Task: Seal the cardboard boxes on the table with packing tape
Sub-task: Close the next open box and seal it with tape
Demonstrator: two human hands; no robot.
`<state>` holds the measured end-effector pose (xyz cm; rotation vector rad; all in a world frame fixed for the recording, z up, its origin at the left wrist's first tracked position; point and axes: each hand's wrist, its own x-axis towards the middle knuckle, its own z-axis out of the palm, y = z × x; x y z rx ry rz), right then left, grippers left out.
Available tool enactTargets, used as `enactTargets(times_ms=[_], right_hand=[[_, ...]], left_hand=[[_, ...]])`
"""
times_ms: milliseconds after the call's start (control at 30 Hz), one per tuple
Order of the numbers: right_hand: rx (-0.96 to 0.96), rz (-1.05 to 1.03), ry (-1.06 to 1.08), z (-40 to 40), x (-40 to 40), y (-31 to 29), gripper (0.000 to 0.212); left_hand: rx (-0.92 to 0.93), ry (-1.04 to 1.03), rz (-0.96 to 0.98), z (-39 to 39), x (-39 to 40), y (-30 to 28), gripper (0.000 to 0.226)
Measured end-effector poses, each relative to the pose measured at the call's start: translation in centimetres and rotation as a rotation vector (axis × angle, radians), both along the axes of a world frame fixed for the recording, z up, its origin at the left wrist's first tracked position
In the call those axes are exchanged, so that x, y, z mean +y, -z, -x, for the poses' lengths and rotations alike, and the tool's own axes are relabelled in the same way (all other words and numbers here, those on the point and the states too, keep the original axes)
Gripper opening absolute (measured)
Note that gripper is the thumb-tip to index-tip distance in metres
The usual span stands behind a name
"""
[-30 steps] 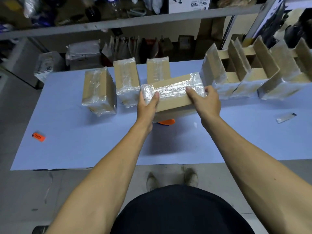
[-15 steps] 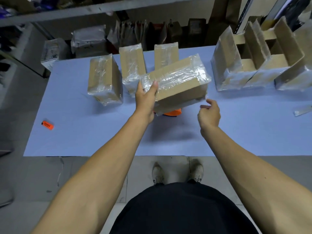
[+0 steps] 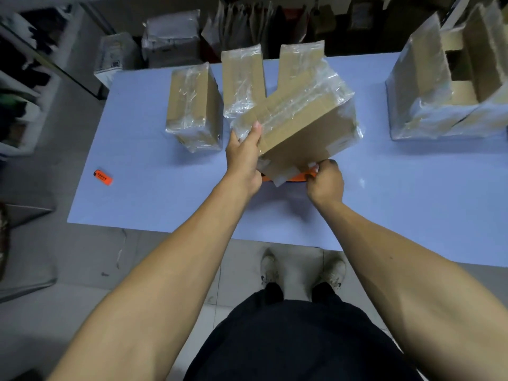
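Head view looks down on two bare forearms reaching over a pale blue table. Left hand grips the near left corner of a taped cardboard box, thumb laid over the top face and the other fingers wrapped under the edge, so the box is lifted clear of the table and tilted, its far right end higher. Right hand sits just below the box's lower near edge with its fingers curled inward around an orange tape dispenser, only a thin strip of which shows between the box and the hand; whether the fingers have fully closed on it cannot be told, since the box hides most of it. The held box is wrapped along its top seam and ends in crinkled clear tape, and it hangs between the two hands, touching the left and just above the right. Behind it stand three more taped boxes in a row: one at the left, one in the middle and one partly hidden behind the held box. Open boxes with upright flaps stand at the far right, well apart. A small orange object lies near the table's left edge.
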<state>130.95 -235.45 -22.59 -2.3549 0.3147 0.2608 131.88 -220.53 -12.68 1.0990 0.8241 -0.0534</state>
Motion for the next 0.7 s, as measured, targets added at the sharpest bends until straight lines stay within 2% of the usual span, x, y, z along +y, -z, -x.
enactTargets(times_ms=[100,167,267,333,433,600,700], right_hand=[[-0.023,0.105,-0.097,0.2,-0.6,0.2,0.027],[-0.061,0.096,-0.11,0.2,-0.8,0.1,0.029],[-0.095,0.053,-0.135,0.5,-1.5,-0.2,0.03],[-0.077,0.072,-0.195,0.9,-2.4,-0.3,0.026],[-0.04,0.153,-0.267,1.4,-3.5,-0.8,0.007],[-0.011,0.292,-0.371,1.2,-4.6,-2.2,0.017],[-0.018,0.361,-0.449,1.0,-5.0,-3.0,0.019]], left_hand=[[0.007,0.035,-0.035,-0.2,0.2,0.3,0.075],[0.024,0.046,-0.041,-0.3,0.3,0.5,0.078],[0.039,0.03,-0.012,-0.5,0.5,0.4,0.07],[0.028,0.014,0.049,-0.8,0.5,0.2,0.062],[0.041,-0.025,0.12,-1.1,0.4,-0.1,0.054],[0.064,-0.11,0.179,-0.9,0.3,0.1,0.041],[0.056,-0.096,0.1,-0.5,-0.4,0.1,0.039]])
